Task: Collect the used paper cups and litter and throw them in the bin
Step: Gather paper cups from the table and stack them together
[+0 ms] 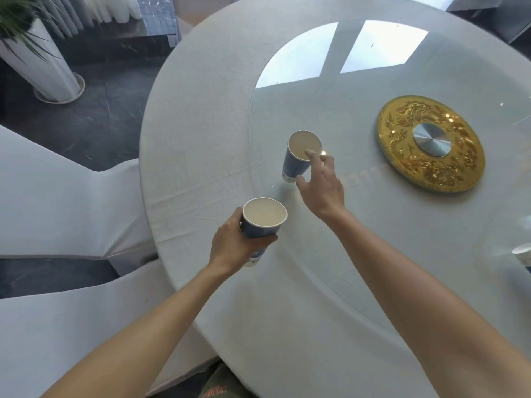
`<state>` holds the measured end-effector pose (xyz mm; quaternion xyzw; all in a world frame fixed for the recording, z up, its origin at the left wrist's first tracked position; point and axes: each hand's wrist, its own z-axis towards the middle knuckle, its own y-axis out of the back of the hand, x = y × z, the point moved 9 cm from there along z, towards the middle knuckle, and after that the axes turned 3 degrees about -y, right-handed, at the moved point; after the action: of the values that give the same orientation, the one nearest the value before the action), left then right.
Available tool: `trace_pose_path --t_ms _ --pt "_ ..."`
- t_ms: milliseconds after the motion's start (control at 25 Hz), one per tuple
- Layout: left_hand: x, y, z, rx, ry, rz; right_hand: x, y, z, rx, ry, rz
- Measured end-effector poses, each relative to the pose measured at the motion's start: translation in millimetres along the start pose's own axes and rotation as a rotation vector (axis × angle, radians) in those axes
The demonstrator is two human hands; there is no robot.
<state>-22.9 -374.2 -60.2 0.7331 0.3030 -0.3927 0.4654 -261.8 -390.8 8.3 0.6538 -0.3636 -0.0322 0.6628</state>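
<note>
Tabletop (201, 139): white cup (523, 253) cut off.

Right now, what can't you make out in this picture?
- Head view: the white cup at the right edge is cut off by the frame.
- No bin in view.
- Print on the left hand's blue cup is covered by fingers, blurred.

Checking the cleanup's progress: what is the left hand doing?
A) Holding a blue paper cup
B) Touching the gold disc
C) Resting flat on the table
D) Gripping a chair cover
A: the left hand is wrapped around an upright blue paper cup above the table edge.
</note>
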Motion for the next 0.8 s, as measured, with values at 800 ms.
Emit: trace_pose_path --t_ms 800 --pt "-7.1 -12.2 -0.8 0.162 -0.039 0.043 -53.8 44.0 -43.3 -0.170 -0.050 0.254"
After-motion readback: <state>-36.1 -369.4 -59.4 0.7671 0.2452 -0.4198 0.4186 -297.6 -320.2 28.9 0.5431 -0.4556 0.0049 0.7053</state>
